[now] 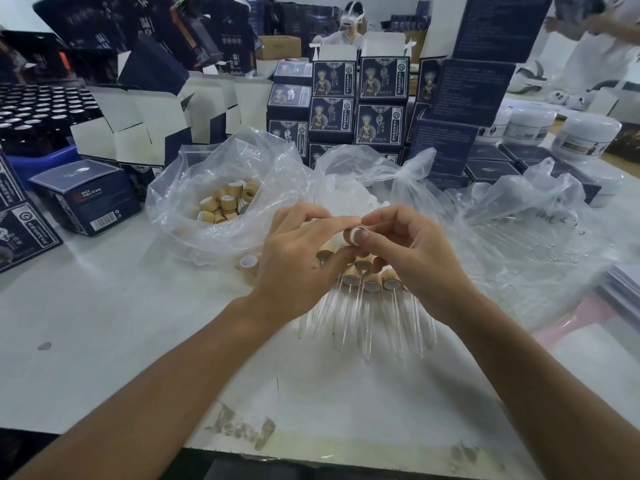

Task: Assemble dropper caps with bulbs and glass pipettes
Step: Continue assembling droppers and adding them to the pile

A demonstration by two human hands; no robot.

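**A:** Both hands meet above the white table (104, 323), head view; left hand (294, 258) and right hand (412, 251) pinch one bamboo-coloured cap (354, 234) between them.

**B:** Finger state?

**A:** Left: index finger stretched across to the cap's top edge, remaining fingers curled under; right: thumb and forefinger closed on the cap's far side, thumb tip over its white-lined opening; whether a bulb is already seated inside, cannot tell.

**B:** Location of finished parts?

**A:** Assembled droppers (372, 282) lie in a loose row directly beneath the hands, caps away from the viewer, glass pipettes (367, 323) pointing toward the near table edge; one further cap (325, 251) sits under the left fingers, contact unclear; a loose cap (248, 263) rests on the table just left of the left hand.

**B:** Stock?

**A:** Clear bag of caps (225, 202) behind and left of the hands; a middle bag (346, 188) with white pieces, likely bulbs, behind the hands; a third clear bag (519, 230) to the right, with thin glass tubes showing through.

**B:** Surroundings?

**A:** Dark blue printed boxes (346, 98) stacked behind the bags; white jars (585, 133) far right; dark bottles (41, 112) far left; a person in white (349, 29) seated at the back.
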